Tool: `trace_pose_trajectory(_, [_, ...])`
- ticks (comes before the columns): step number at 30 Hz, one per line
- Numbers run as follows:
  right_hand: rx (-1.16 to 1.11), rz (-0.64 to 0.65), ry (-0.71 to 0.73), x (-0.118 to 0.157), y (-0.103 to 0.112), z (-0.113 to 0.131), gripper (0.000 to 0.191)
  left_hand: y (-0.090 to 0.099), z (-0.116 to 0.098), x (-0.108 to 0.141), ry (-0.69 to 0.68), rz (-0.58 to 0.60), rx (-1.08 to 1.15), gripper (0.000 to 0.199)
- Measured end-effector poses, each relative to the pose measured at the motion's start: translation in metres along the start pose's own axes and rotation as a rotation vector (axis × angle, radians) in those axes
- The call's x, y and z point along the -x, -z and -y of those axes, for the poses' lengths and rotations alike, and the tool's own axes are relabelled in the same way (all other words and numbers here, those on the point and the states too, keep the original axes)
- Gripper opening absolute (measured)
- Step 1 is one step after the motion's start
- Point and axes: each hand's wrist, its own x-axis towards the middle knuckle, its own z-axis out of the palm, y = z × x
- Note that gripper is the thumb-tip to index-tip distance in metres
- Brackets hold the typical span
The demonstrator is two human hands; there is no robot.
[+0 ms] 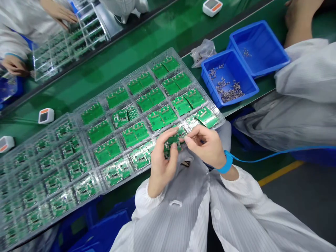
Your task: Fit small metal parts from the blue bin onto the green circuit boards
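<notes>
the left hand (162,164) and the right hand (206,147) are closed narrowly on a small green circuit board (171,144), which is pinched between the fingers of both and held just over the near edge of a clear plastic tray (160,58). a blue wrist strap (228,161) is worn on the right wrist, and a blue cord (278,153) is led away to the right. the tray is set on a green surface (123,56). nearly all of its pockets are filled with paired boards: most are lying plain side up, while a few near the hands are showing their components. a second clear tray (44,127) is placed to the left, filled with boards, components up. on the far right, small metal parts (229,91) are heaped in the nearer blue bin (207,63), and a few are seen in the farther blue bin (250,29). a clear bag (202,52) is lying beside them. at the far left, a co-worker's hand (59,12) is resting on a stack of clear trays (78,38).
</notes>
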Motion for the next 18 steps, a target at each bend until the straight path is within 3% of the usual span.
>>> trace_pose_trajectory(5, [-0.027,-0.009,-0.053,-0.004,-0.004,0.0,0.019,-0.009,-0.003,0.005,-0.019,-0.019,0.037,0.07])
trace_pose_trajectory(12, [-0.012,-0.035,-0.039,-0.006,-0.004,-0.003,0.018,-0.013,-0.003,0.005,0.04,-0.022,0.1,0.048])
trace_pose_trajectory(18, [0.008,-0.039,-0.019,-0.008,-0.004,0.001,0.017,-0.015,-0.003,0.008,0.033,-0.021,0.098,0.05])
